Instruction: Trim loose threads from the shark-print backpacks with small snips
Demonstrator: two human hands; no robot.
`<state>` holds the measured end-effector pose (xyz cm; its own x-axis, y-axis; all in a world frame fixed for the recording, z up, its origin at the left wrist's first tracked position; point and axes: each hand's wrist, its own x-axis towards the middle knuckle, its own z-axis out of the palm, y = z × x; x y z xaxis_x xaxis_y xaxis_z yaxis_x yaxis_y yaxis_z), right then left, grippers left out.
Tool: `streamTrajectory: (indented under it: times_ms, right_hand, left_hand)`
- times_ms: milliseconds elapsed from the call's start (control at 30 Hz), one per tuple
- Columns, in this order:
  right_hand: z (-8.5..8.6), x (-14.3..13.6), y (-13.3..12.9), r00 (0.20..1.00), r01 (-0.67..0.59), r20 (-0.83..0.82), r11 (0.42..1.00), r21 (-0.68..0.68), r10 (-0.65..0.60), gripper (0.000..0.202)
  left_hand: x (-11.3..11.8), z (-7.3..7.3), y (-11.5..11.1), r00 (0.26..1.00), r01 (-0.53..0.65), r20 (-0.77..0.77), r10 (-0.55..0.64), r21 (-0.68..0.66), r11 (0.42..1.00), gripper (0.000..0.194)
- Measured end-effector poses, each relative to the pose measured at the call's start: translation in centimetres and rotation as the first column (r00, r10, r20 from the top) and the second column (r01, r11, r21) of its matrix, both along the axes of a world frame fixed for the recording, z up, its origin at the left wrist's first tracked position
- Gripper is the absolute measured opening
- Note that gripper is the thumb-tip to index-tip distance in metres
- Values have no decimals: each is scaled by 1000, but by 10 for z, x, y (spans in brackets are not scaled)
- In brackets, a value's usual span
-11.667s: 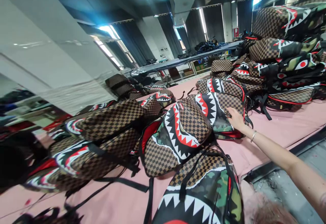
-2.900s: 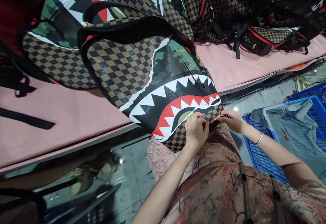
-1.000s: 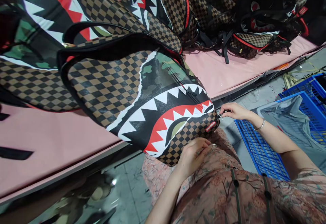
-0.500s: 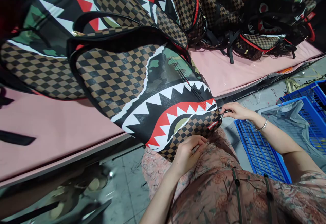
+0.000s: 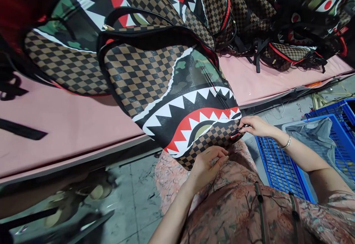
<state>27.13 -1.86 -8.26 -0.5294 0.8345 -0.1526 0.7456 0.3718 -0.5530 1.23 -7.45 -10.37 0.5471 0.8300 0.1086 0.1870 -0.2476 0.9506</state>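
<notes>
A brown-and-black checkered backpack [image 5: 144, 77] with a camouflage patch and a shark-mouth print tilts down from the table edge toward my lap, its top gaping. My left hand [image 5: 206, 164] is closed at its lower edge, fingers curled and fingertips partly hidden. At the bag's lower right corner, beside a small red label [image 5: 236, 134], my right hand [image 5: 256, 126] pinches a small dark item with a metallic glint, too small to name. Loose dark cords with a black end [image 5: 220, 94] lie across the bag's side.
Several similar backpacks [image 5: 69, 63] are piled along the pink-covered table [image 5: 83, 125]. Blue plastic crates [image 5: 280, 162], one with a grey plastic sheet [image 5: 313, 133], stand on the floor at right. A black strap [image 5: 23, 129] lies on the table at left.
The view has shifted slightly, so the table and bags sit further right. My right hand's fingertips have moved a little lower along the bag's corner, by the red label. My left hand stays at the lower edge.
</notes>
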Motion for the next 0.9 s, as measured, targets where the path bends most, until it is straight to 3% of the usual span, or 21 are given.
streamTrajectory:
  times_ms: [367, 567, 633, 767, 800, 833, 867, 900]
  right_hand:
    - [-6, -10, -12, 985, 161, -57, 987, 11, -161, 11]
    - [-8, -14, -11, 976, 120, -190, 990, 79, -104, 12]
    - [-8, -17, -1, 911, 255, -344, 966, 39, -227, 13]
    - [-16, -19, 30, 657, 481, -619, 871, -95, -430, 24]
    - [-20, -18, 40, 607, 517, -648, 848, -118, -460, 27]
    - [-26, -15, 49, 564, 553, -664, 822, -138, -491, 31]
    - [-32, -13, 59, 527, 589, -670, 793, -156, -523, 34]
    - [-39, -10, 69, 497, 618, -669, 767, -173, -552, 35]
  left_hand:
    - [-7, 0, -1, 998, -47, 40, 48, -26, 999, 19]
    - [-16, 4, 26, 979, -157, 102, 178, -191, 969, 15]
    - [-18, 10, 44, 971, -169, 134, 199, -208, 964, 13]
    - [-28, 26, 86, 978, -207, -15, 206, -77, 975, 19]
    - [-34, 30, 95, 954, -292, -70, 293, 22, 956, 21]
    - [-42, 33, 104, 898, -410, -106, 426, 150, 900, 24]
    - [-52, 35, 112, 803, -536, -117, 585, 286, 794, 30]
    - [-63, 36, 119, 670, -646, -108, 735, 402, 649, 41]
